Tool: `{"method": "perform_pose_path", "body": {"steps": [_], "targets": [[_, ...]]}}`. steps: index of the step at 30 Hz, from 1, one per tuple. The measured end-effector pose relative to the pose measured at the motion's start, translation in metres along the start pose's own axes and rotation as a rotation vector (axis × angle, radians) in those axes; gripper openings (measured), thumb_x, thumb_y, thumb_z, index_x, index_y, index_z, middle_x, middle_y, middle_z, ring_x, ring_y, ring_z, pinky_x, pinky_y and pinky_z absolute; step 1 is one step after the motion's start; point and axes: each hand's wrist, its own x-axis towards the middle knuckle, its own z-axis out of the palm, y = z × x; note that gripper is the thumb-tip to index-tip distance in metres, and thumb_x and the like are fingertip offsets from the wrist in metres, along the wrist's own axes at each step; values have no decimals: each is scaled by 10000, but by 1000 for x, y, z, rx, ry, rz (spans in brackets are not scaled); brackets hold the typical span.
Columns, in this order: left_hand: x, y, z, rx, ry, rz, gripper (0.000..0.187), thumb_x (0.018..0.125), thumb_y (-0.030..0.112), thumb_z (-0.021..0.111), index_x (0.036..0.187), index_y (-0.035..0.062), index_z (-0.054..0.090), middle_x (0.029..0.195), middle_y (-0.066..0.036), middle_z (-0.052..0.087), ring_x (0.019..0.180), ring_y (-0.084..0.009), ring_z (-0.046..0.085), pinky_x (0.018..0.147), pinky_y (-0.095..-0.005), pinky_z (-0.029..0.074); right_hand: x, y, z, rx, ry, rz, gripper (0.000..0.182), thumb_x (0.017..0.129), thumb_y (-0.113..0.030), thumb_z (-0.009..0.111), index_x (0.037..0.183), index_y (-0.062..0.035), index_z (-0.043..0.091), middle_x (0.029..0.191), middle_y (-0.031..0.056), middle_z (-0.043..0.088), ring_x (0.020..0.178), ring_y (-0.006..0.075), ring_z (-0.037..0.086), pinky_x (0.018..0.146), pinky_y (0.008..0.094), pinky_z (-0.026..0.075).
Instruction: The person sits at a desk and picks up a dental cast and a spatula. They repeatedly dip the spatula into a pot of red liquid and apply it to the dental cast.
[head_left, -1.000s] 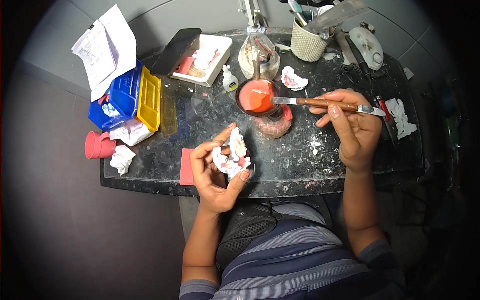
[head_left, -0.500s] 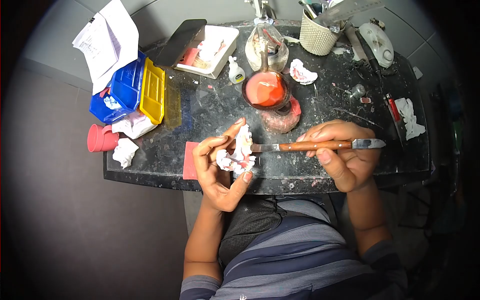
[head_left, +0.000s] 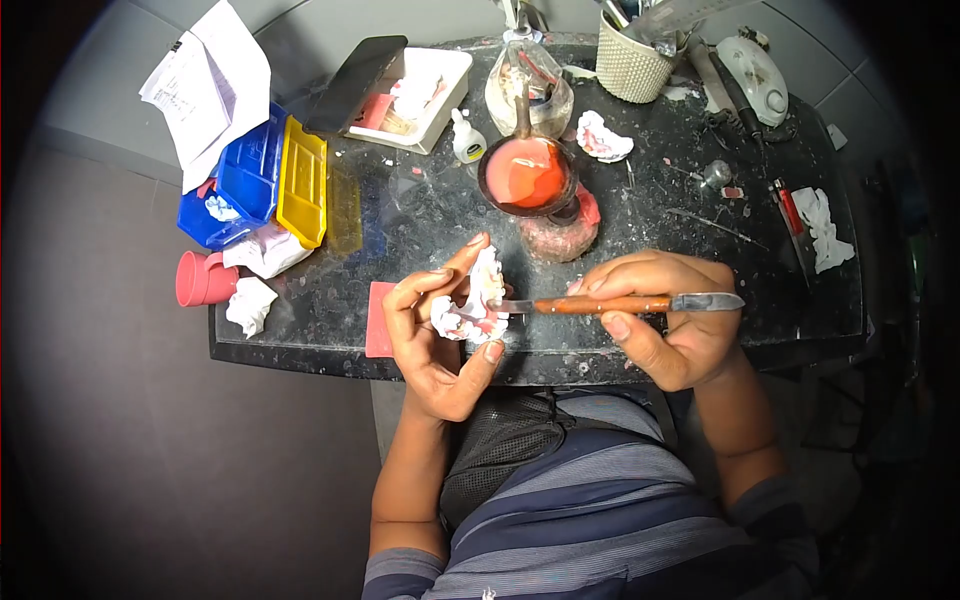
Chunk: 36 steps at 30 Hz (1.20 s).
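White with some pink patches is the dental cast (head_left: 485, 276) which the person keeps in the left hand (head_left: 428, 348), in the air above the near edge of the black surface (head_left: 420, 220). The fingers of this hand are bent behind and above the cast, and the thumb presses at its lower edge, so the grip is around the outer side. From where I stand, I see the right hand (head_left: 680, 335) holding a wax knife (head_left: 585, 306) by its brown wooden handle, between the thumb and the fingers. The knife lies almost level, and its left blade reaches onto the cast and seems to touch it; the other blade sticks out past the hand.

Farther away, behind the two hands, there is a dark pan (head_left: 528, 213) with red wax (head_left: 540, 186) inside. To the right of the pan rests a second cast (head_left: 604, 138), also white and pink, and to its left stands a small white bottle (head_left: 467, 140). Just beside the left hand, a flat pink wax sheet (head_left: 379, 320) lies on the surface. More to the left I notice a pink mug (head_left: 203, 280) near a crumpled tissue (head_left: 250, 305).
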Motion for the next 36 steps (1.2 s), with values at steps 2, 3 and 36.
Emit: {"method": "perform_pose_path", "body": {"steps": [2, 3, 36], "targets": [[1, 0, 0, -12, -4, 18, 640, 821, 76, 725, 1325, 30, 332, 1426, -379, 448, 1275, -366, 535, 1064, -463, 421, -1, 1, 1, 24, 1, 5, 163, 854, -30, 675, 996, 49, 668, 910, 174, 727, 776, 234, 728, 711, 309, 576], [1, 0, -1, -23, -8, 36, 615, 813, 21, 691, 1319, 12, 341, 1411, -391, 457, 1357, -396, 476, 1123, -463, 352, -1, 2, 2, 24, 1, 5, 163, 854, -30, 675, 996, 49, 668, 910, 174, 727, 776, 234, 728, 711, 309, 576], [1, 0, -3, 12, -33, 15, 642, 789, -42, 690, 1328, 14, 346, 1452, -368, 432, 1311, -313, 518, 1014, -368, 437, -4, 4, -1, 45, 120, 10, 167, 871, 8, 619, 1026, 51, 662, 941, 182, 723, 803, 201, 715, 705, 297, 568]]}}
